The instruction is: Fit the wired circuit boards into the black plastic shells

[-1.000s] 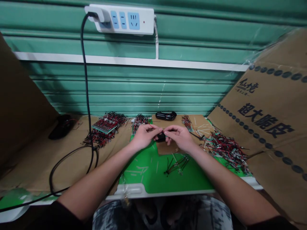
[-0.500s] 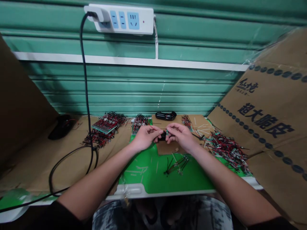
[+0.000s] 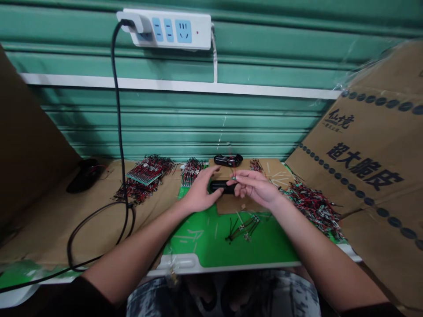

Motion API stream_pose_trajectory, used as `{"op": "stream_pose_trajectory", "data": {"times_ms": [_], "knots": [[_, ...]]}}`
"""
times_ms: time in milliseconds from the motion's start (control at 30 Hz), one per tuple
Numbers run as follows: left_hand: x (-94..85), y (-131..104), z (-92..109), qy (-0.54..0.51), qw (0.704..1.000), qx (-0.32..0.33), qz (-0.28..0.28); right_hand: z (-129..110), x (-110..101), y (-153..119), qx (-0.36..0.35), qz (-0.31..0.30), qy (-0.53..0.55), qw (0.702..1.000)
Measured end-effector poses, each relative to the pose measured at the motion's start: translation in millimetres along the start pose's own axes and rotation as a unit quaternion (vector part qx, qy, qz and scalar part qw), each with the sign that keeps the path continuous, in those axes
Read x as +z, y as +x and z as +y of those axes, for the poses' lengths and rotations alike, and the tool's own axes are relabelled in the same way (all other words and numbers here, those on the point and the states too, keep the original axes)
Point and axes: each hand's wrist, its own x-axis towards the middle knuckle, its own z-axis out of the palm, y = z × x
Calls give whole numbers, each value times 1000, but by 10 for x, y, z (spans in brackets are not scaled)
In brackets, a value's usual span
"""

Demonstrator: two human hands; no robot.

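Observation:
My left hand (image 3: 201,190) is open, its thumb and fingers apart around the near end of a black, rounded casing (image 3: 218,186); whether it touches the casing is hard to tell. Pinched between the thumb and forefinger of my right hand (image 3: 257,188) is a small circuit board (image 3: 234,178), held just above the casing's right part, which the fingers hide. Under the casing lies a cardboard piece (image 3: 228,206). Behind it sits another black casing (image 3: 228,160) with red and black wires on it.
Wired circuit boards are heaped at left (image 3: 145,174), back centre (image 3: 192,171) and right (image 3: 313,209). Several loose wired boards (image 3: 246,226) lie on the green mat (image 3: 224,251). A black cable (image 3: 119,132) hangs from a power strip (image 3: 170,28). Cardboard (image 3: 373,167) walls the right side.
My left hand has let go near the right hand and moved slightly left, its fingers spreading. My right hand has turned, still pinching the small board, and more of the black casing shows.

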Motion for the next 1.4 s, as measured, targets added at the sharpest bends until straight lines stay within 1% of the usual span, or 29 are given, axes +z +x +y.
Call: {"op": "stream_pose_trajectory", "data": {"times_ms": [67, 133, 167, 233, 333, 433, 500, 567, 633, 700, 767, 867, 900, 933, 1067, 1267, 1400], "knots": [[21, -29, -28, 71, 996, 33, -50, -25, -51, 17, -26, 28, 9, 999], [38, -45, -57, 114, 989, 36, -92, -44, -94, 39, -47, 54, 11, 997], [44, -48, -69, 127, 986, 30, -99, -51, -110, 51, -56, 66, 9, 996], [48, -45, -83, 141, 985, 17, -96, -57, -128, 73, -75, 88, -2, 993], [46, -38, -63, 129, 987, -16, -93, -38, -129, 101, -110, 116, -30, 987], [60, -47, -13, 77, 990, -85, -87, 14, -119, 118, -152, 139, -81, 975], [80, -54, 5, 37, 989, -130, -63, 57, -110, 122, -169, 145, -121, 967], [100, -50, -4, 13, 986, -156, -47, 94, -95, 117, -176, 146, -143, 963], [114, -32, -34, -7, 983, -177, -50, 118, -69, 100, -184, 147, -162, 958], [124, -5, -65, -47, 976, -206, -47, 131, -31, 73, -213, 148, -203, 944], [133, 20, -73, -120, 960, -253, -12, 144, 11, 46, -256, 143, -271, 917], [142, 41, -24, -252, 913, -315, 56, 195, 58, 30, -296, 124, -361, 876], [142, 44, 5, -285, 902, -318, 66, 220, 65, 35, -298, 115, -381, 868], [140, 46, 35, -306, 897, -311, 68, 247, 68, 44, -299, 107, -395, 862], [128, 50, 118, -319, 910, -258, 54, 331, 45, 93, -298, 100, -422, 850], [142, 50, 99, -358, 899, -247, 52, 336, 21, 99, -292, 101, -413, 857], [143, 44, 98, -357, 900, -243, 57, 324, 28, 88, -288, 97, -406, 862]]}}
